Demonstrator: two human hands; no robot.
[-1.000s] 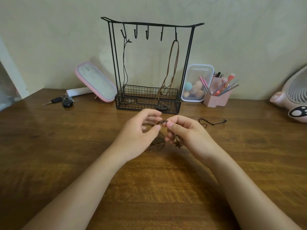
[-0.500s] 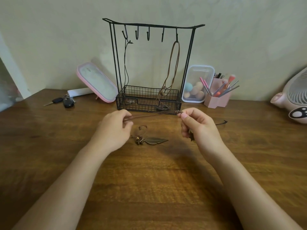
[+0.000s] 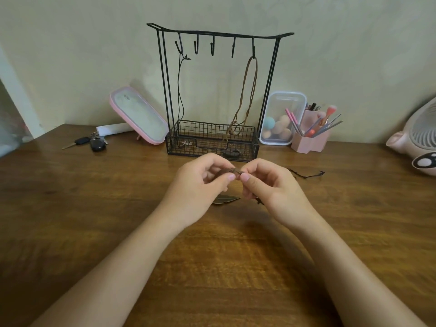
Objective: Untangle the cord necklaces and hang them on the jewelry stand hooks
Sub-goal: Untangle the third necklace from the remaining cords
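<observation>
Both hands meet just above the tabletop (image 3: 94, 208), thumb tips almost touching. The left hand (image 3: 200, 185) and the right hand (image 3: 271, 187) each pinch the same brown cord (image 3: 236, 171) between thumb and forefinger. The grip is closed right down on it, and only a short dark stretch shows between the two pinches. The other fingers curl loosely.

Just below the grip a leaf pendant (image 3: 225, 199) lies on the wood, partly hidden by the left hand. A small dark star-like piece (image 3: 259, 201) peeks out under the right hand. Whether either hangs from the held cord cannot be told.

Right of the grip a thin black cord (image 3: 306, 175) lies on the tabletop, its near end behind the right hand.

Straight beyond the grip is the stand (image 3: 219, 33), its basket (image 3: 212, 147) close behind the knuckles. A brown necklace (image 3: 243, 90) hangs from the hook up and right of the grip and trails into the basket. A black necklace (image 3: 179, 90) hangs from the hook up and left.

Far left of the grip lie keys (image 3: 92, 142) and a leaning pink case (image 3: 139, 116). To the right are a clear box (image 3: 280, 119), a brush holder (image 3: 309, 140) and a fan (image 3: 417, 142).
</observation>
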